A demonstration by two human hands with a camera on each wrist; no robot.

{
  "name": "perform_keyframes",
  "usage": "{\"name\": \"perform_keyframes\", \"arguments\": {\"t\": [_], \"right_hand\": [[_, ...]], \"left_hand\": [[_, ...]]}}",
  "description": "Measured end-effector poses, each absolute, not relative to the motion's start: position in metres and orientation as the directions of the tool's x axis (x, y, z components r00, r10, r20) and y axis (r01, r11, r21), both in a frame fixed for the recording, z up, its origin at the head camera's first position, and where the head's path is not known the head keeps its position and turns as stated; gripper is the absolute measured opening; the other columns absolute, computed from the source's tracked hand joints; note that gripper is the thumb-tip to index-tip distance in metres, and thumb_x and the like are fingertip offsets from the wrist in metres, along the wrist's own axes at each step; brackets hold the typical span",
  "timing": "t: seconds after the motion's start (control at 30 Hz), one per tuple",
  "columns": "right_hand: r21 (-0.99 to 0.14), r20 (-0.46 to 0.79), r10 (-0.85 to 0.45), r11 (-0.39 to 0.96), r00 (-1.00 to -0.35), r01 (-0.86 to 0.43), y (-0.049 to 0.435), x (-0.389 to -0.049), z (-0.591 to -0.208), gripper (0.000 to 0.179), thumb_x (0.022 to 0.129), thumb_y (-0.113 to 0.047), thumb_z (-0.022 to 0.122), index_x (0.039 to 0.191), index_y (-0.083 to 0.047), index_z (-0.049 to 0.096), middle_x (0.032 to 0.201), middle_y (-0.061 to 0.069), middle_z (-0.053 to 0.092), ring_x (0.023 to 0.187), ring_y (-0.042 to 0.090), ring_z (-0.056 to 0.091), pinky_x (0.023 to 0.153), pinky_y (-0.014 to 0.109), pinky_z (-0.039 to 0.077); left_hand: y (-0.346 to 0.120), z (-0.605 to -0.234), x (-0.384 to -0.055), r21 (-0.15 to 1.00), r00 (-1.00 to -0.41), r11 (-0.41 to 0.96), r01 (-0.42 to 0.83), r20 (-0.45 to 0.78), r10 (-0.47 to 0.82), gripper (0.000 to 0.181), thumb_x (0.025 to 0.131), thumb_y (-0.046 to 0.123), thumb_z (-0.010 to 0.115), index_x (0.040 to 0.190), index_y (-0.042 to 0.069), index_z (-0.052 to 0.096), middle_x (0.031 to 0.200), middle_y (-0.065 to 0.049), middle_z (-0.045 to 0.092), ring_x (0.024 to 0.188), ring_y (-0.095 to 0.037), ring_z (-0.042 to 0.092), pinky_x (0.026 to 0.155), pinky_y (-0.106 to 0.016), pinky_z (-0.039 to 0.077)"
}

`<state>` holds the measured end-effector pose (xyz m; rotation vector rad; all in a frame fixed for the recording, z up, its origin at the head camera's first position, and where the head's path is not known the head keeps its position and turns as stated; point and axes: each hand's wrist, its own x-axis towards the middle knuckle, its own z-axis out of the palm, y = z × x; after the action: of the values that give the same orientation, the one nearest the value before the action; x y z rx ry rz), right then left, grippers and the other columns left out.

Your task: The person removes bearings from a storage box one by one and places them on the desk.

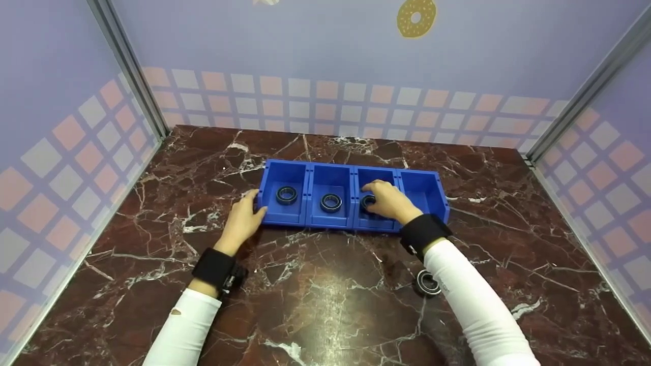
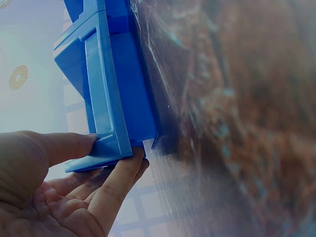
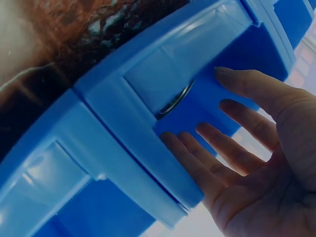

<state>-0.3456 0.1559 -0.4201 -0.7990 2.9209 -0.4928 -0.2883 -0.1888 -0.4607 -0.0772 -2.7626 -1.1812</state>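
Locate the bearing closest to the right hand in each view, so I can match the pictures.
Head: the bearing lies in the third compartment from the left, partly covered by the right hand.
Left wrist: not in it.
Right wrist: near the centre, a thin arc, mostly hidden by a bin wall, with the hand to its right.
Shared landmark: the blue bin row, visible in all three.

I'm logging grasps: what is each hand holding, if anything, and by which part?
The left hand grips the blue bins by the rim at their left end. The right hand, fingers apart, holds nothing.
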Motion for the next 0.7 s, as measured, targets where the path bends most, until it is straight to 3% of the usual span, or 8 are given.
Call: {"name": "perform_keyframes", "arguments": {"t": [0.43, 0.7], "right_hand": [[-0.287, -0.042, -0.489, 0.841, -0.871, -0.458, 0.1512, -0.3509, -0.4264, 0.05, 0.084, -0.001, 0.071, 0.132, 0.011, 0.063, 0.128, 0.03, 0.064, 0.123, 0.046, 0.059, 0.105, 0.055, 0.047], [-0.258, -0.057, -0.476, 0.856, -0.878, -0.448, 0.1468, -0.3523, -0.4299, 0.045, 0.081, 0.001, 0.072, 0.125, 0.01, 0.066, 0.12, 0.029, 0.066, 0.116, 0.045, 0.062, 0.099, 0.056, 0.05]], "left_hand": [[-0.189, -0.4609, -0.2885, 0.719, -0.989, 0.687, 0.103, 0.148, -0.006, 0.049, 0.099, 0.001, 0.063, 0.143, -0.013, 0.048, 0.135, -0.036, 0.058, 0.125, -0.049, 0.058, 0.106, -0.057, 0.046], [-0.1883, -0.4616, -0.2878, 0.705, -0.987, 0.701, 0.11, 0.159, -0.006, 0.048, 0.099, 0.001, 0.063, 0.142, -0.014, 0.049, 0.135, -0.037, 0.057, 0.124, -0.051, 0.058, 0.105, -0.058, 0.046]]}}
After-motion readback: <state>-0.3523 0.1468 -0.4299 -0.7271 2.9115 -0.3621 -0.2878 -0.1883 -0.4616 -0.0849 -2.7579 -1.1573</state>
